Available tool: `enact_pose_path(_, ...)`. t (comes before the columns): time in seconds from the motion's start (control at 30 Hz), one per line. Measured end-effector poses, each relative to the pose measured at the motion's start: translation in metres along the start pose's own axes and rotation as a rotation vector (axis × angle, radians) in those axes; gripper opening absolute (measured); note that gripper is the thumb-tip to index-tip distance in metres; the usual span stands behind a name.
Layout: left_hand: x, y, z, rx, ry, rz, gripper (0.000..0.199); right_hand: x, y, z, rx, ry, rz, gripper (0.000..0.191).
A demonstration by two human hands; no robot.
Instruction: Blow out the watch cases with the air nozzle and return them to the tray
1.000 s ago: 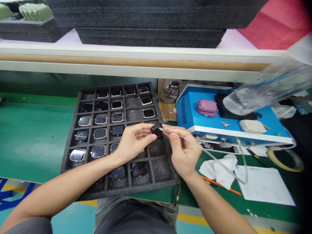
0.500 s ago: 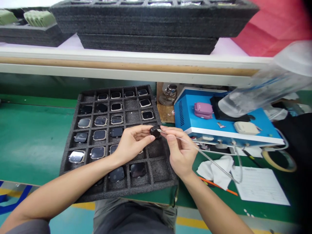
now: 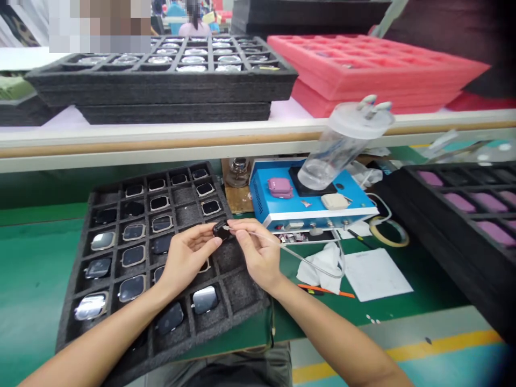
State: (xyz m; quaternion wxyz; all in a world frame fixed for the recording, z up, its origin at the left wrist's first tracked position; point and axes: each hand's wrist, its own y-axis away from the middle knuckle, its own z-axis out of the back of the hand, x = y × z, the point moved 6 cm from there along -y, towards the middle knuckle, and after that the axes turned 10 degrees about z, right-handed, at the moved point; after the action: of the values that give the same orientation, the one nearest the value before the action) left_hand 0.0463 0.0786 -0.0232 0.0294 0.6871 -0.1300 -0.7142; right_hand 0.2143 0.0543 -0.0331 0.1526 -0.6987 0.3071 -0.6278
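Left hand (image 3: 186, 257) pinching a small black case (image 3: 220, 231), right hand (image 3: 258, 255) clamped on thin clear tube (image 3: 293, 252)

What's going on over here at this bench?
A person's left hand holds a small black piece over a dark foam tray. The right hand pinches a clear tube, its tip right by that piece; whether they touch is too small to tell. Watch-like pieces sit in the tray's compartments, and a blue box stands beyond, to the right.
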Motion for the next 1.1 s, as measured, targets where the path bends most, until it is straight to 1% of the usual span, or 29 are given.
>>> enact_pose_path(0.27, -0.0001, -0.0017, 0.0027, -0.033, -0.009, 0.027, 0.046, 0.0016, -0.0035, -0.0011, -0.010, -0.004, 0.013, 0.014)
enact_pose_path(0.37, -0.0006, -0.0004, 0.0028, -0.035, -0.004, 0.019, 0.044, 0.0024, -0.0022, -0.0019, -0.002, -0.020, 0.015, 0.014)
enact_pose_path(0.6, -0.0006, 0.0050, 0.0005, 0.011, 0.012, 0.000, 0.036, 0.0005, 0.0030, -0.0029, -0.002, -0.004, -0.010, 0.015)
enact_pose_path(1.1, 0.0000, 0.0058, 0.0018, 0.003, 0.019, -0.003, 0.036, 0.0006, 0.0041, -0.0048, -0.006, -0.009, -0.012, 0.015)
